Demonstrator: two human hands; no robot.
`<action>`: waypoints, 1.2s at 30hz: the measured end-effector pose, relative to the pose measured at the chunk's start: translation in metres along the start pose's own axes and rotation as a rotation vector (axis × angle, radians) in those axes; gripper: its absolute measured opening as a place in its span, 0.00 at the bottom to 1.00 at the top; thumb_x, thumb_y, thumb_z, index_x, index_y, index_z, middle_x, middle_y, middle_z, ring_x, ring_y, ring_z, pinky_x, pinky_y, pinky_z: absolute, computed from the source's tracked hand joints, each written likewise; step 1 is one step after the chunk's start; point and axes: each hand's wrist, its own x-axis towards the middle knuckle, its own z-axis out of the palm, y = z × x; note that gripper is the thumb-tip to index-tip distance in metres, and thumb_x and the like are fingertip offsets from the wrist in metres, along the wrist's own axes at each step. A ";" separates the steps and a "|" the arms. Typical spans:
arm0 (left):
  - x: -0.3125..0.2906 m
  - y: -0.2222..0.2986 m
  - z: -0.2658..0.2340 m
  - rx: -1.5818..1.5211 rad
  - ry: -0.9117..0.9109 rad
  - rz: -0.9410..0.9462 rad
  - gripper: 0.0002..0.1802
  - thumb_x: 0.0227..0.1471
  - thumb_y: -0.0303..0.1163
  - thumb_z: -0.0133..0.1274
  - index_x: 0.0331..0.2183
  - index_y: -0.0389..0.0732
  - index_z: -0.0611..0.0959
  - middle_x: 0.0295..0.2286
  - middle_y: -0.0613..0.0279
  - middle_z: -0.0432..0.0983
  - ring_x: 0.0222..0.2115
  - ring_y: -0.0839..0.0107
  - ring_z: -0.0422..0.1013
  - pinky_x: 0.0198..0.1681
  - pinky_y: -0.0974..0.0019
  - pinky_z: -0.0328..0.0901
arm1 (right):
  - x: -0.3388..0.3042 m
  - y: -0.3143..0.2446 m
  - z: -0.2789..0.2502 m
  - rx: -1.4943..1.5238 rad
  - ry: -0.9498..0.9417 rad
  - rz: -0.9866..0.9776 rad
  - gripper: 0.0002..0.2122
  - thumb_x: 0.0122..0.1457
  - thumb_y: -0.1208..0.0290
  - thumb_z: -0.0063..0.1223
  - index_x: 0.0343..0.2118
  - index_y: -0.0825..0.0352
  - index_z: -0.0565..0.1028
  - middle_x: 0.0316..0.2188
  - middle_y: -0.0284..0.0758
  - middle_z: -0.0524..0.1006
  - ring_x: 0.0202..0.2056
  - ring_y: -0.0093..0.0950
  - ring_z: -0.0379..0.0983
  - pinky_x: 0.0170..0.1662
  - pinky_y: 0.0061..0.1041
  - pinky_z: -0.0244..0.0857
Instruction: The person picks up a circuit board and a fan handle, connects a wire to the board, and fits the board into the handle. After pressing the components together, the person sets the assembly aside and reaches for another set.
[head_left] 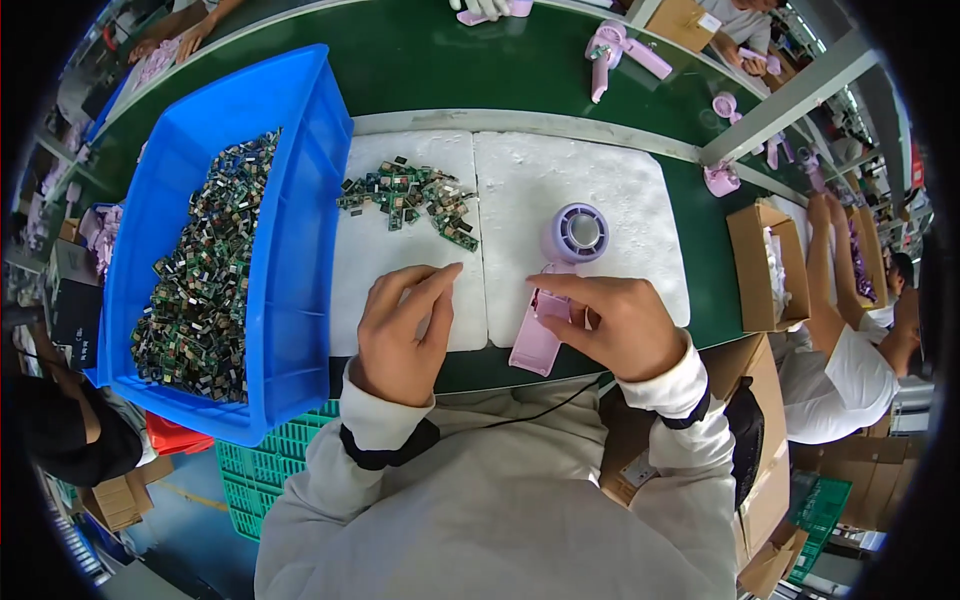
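Observation:
My right hand [630, 325] grips a small pink handheld fan by its handle [538, 342], thumb and index finger on the upper part of it. The handle lies at the front edge of the white foam boards, and its inside looks partly exposed. Just beyond it is the round lilac fan head [580, 233], its ring-shaped opening facing up. My left hand [405, 330] hovers over the left board, fingers stretched and thumb close to the index finger, with nothing visible between them. Past that hand lies a loose pile of small green circuit boards [410, 195].
A deep blue bin [300, 250] full of circuit boards stands at the left. Behind the white foam board [640, 190] runs a green bench surface [440, 75] with more pink fans [610, 50]. A cardboard box [750, 270] stands at the right. Other people work around.

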 end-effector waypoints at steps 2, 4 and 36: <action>0.004 0.012 -0.001 -0.205 -0.037 -0.190 0.17 0.53 0.16 0.58 0.45 0.37 0.86 0.40 0.52 0.79 0.38 0.62 0.77 0.47 0.62 0.70 | 0.002 0.022 0.011 -0.011 0.071 -0.168 0.11 0.55 0.75 0.65 0.42 0.63 0.83 0.23 0.35 0.80 0.23 0.29 0.78 0.28 0.26 0.71; 0.000 0.011 0.001 -0.210 -0.059 -0.159 0.16 0.54 0.16 0.58 0.46 0.37 0.85 0.40 0.52 0.79 0.37 0.63 0.78 0.45 0.63 0.71 | 0.005 0.031 0.018 0.003 0.124 -0.250 0.11 0.55 0.74 0.65 0.43 0.63 0.83 0.23 0.35 0.80 0.23 0.32 0.78 0.29 0.28 0.71; -0.022 0.040 0.029 -0.342 -0.210 -0.138 0.17 0.53 0.17 0.64 0.39 0.35 0.73 0.31 0.57 0.82 0.32 0.77 0.78 0.36 0.74 0.71 | 0.015 0.021 0.036 0.138 0.251 -0.078 0.07 0.55 0.70 0.68 0.33 0.66 0.83 0.13 0.33 0.72 0.14 0.28 0.70 0.21 0.28 0.63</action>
